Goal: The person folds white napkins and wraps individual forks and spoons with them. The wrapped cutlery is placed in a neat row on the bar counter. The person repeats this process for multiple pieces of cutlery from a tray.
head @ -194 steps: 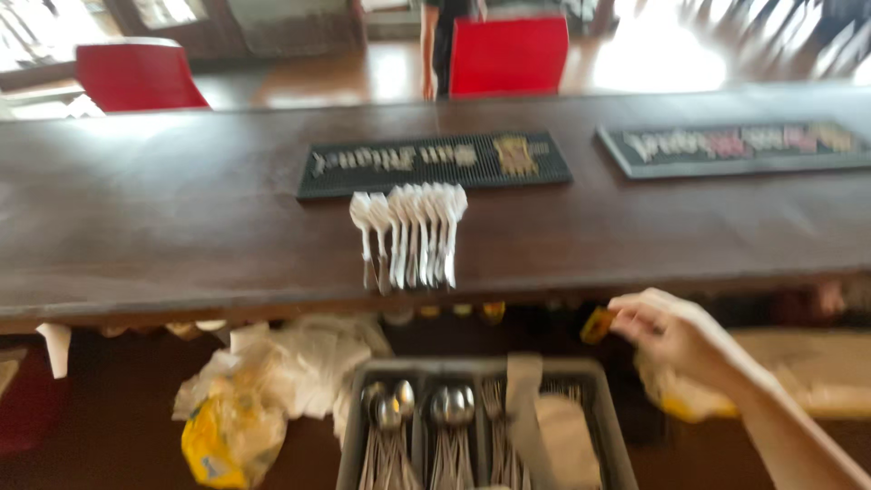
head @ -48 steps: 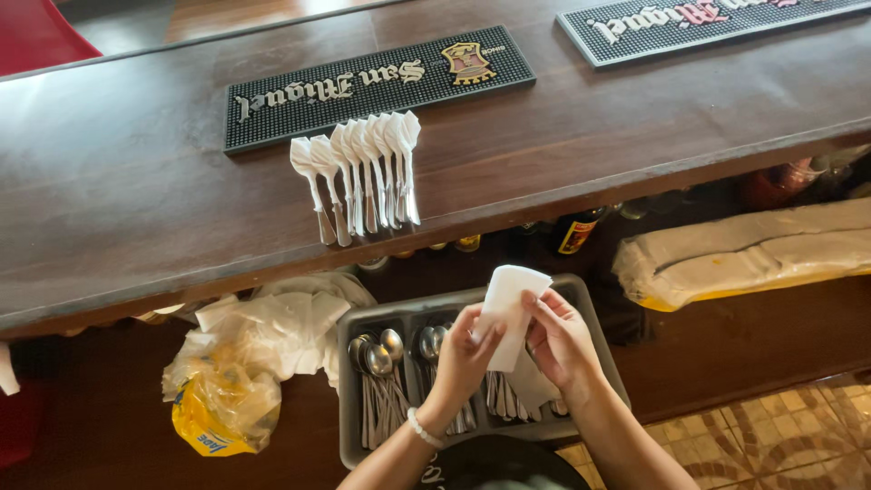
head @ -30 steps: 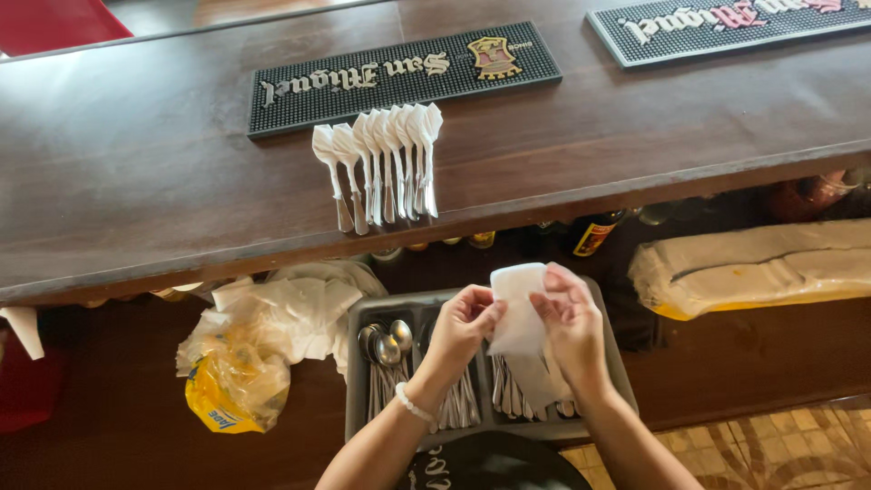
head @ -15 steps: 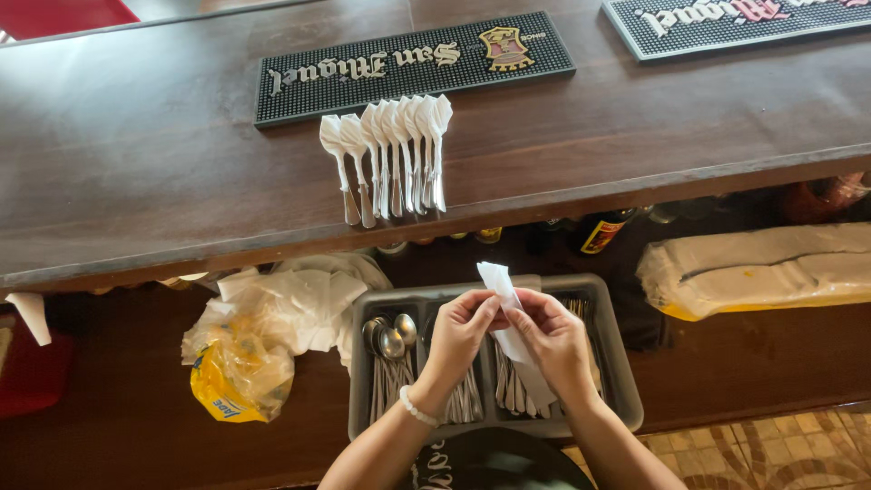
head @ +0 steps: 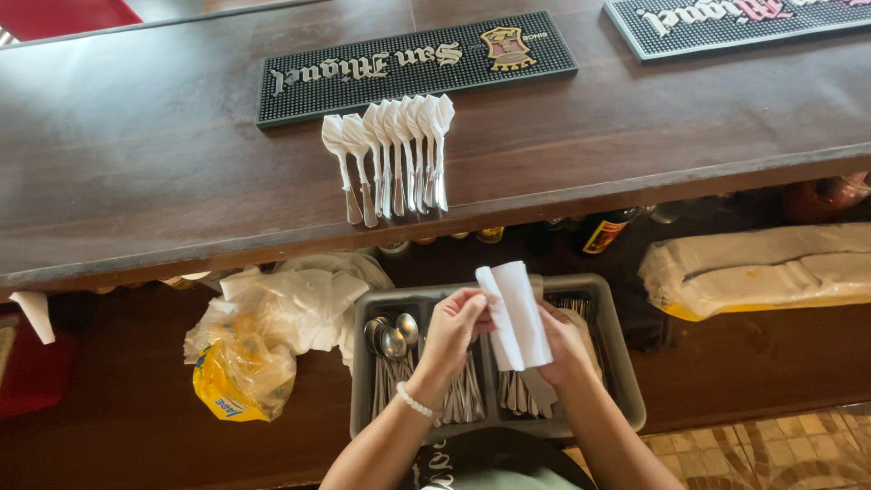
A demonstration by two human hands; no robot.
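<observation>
- White paper napkin [head: 517, 313]: being held upright over the grey cutlery tray [head: 617, 363], partly rolled, apparently wrapping a piece of cutlery.
- Left hand [head: 454, 331]: fingers pinching the napkin's left edge, keeping the roll tight.
- Right hand [head: 562, 345]: fingers curling behind the napkin, bracing it; thumb hidden.
- Wrapped cutlery row [head: 390, 159]: lying side by side on the dark wooden counter [head: 136, 181], handles toward the near edge.
- Spoons [head: 390, 340]: resting sorted in the tray's left compartment.

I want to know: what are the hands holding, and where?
A white paper napkin, folded or rolled: left hand pinches its left edge, right hand holds its lower right side.
</observation>
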